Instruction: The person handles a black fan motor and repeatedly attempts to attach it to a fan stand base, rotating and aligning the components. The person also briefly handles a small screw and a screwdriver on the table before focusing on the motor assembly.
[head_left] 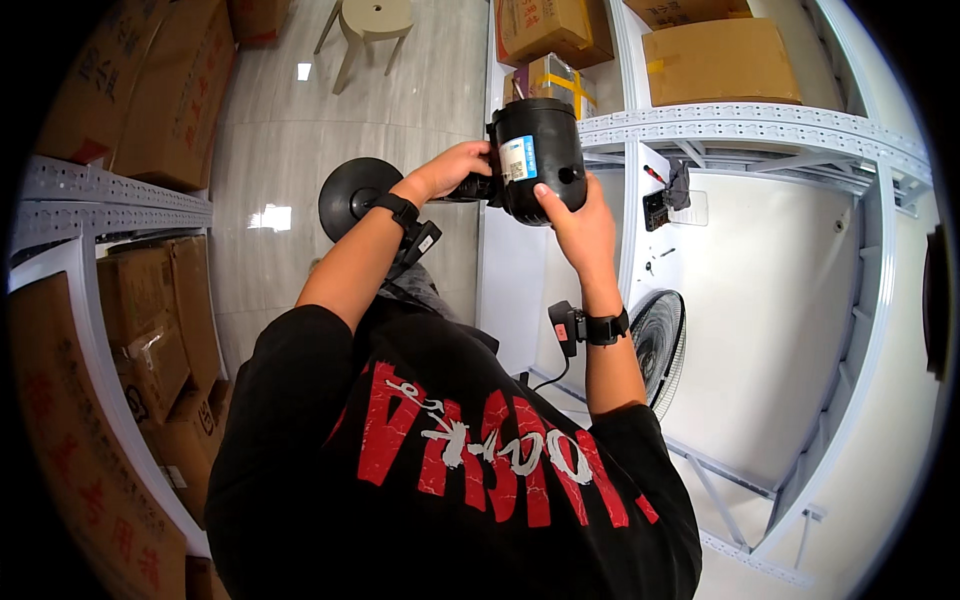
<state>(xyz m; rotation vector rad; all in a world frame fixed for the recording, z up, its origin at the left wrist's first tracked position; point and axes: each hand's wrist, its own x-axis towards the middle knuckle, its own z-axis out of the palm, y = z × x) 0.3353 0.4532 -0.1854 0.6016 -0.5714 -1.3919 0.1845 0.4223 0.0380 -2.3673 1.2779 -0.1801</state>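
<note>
A black fan motor housing (pixel 552 135), rounded at its lower end and bearing a white-and-blue label, is up in front of me. My right hand (pixel 582 228) grips its near right side, with the thumb pressed on the casing. At its left side my left hand (pixel 458 168) is closed round the part where the housing meets a dark neck; its fingertips are partly hidden there. A thin metal shaft (pixel 519 89) sticks up at the housing's far end. Left of my left forearm is a black round fan base (pixel 350 197) on the floor.
On the white shelf (pixel 760 300) at right lie a fan grille (pixel 657 345), a red-handled screwdriver (pixel 653 174), a dark cloth (pixel 678 186) and small parts. Cardboard boxes (pixel 170 90) fill the left racks; more boxes (pixel 720 62) stand far right. A beige stool (pixel 376 18) stands ahead.
</note>
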